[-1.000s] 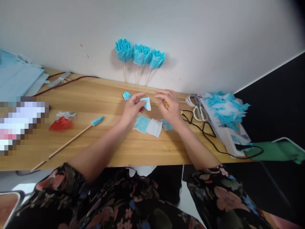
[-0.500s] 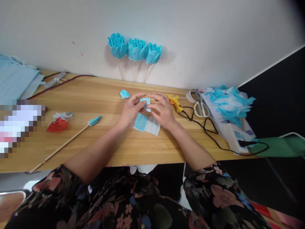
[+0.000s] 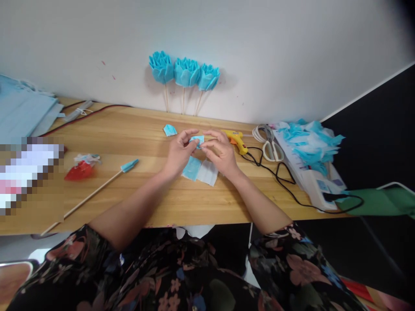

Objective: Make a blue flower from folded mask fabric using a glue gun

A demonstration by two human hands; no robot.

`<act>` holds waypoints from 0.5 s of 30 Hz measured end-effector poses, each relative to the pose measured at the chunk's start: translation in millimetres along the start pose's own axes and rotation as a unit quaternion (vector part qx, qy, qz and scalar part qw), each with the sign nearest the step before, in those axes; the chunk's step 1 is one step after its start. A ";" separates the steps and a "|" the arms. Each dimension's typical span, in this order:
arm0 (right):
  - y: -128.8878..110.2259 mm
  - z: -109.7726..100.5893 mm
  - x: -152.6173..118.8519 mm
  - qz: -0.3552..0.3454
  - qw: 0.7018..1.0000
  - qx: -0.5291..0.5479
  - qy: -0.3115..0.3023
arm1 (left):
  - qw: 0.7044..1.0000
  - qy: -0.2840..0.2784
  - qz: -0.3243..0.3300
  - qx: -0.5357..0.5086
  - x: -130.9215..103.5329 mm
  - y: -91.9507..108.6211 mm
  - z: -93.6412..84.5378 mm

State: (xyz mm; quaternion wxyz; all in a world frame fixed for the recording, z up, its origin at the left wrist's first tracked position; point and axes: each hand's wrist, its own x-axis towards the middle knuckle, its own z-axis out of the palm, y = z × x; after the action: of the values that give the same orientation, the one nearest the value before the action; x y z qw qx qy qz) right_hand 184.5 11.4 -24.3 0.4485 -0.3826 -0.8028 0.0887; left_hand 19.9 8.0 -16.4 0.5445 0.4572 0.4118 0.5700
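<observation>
Between my hands is a small light-blue fabric piece [image 3: 198, 140]. My left hand [image 3: 181, 151] pinches its left side with thumb and fingers. The fingertips of my right hand [image 3: 222, 152] are closed on its right edge. Below them on the table lie a blue fabric square [image 3: 192, 168] and a white fabric square [image 3: 208, 172], side by side. A folded blue piece [image 3: 170, 130] rests just beyond my left hand. Right of my right hand is a yellow glue gun [image 3: 238, 141].
Three blue fabric flowers [image 3: 187, 72] on sticks lean against the wall. At left lie a blue-tipped stick [image 3: 94, 193], a red item [image 3: 80, 170] and stacked masks [image 3: 26, 108]. Scissors [image 3: 272, 150], a black cable [image 3: 285, 185], blue scraps [image 3: 313, 140] and a power strip [image 3: 317, 190] are at right.
My right fingertips have come in closer onto the small blue piece, whose right side now looks folded or gathered. The view has shifted slightly.
</observation>
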 end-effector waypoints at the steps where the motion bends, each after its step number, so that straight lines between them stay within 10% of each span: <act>1: -1.0 0.3 0.0 0.012 1.000 0.006 0.006 | 1.000 0.001 0.002 0.004 0.1 -0.2 0.2; 15: -1.0 0.8 0.2 0.065 0.996 0.047 0.036 | 0.999 -0.029 0.004 0.013 -0.9 -3.1 0.0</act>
State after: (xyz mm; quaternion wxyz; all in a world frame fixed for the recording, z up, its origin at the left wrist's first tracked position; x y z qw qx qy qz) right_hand 183.3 11.0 -24.1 0.4881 -0.4155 -0.7543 0.1419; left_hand 20.6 7.3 -19.5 0.5479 0.4821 0.4012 0.5536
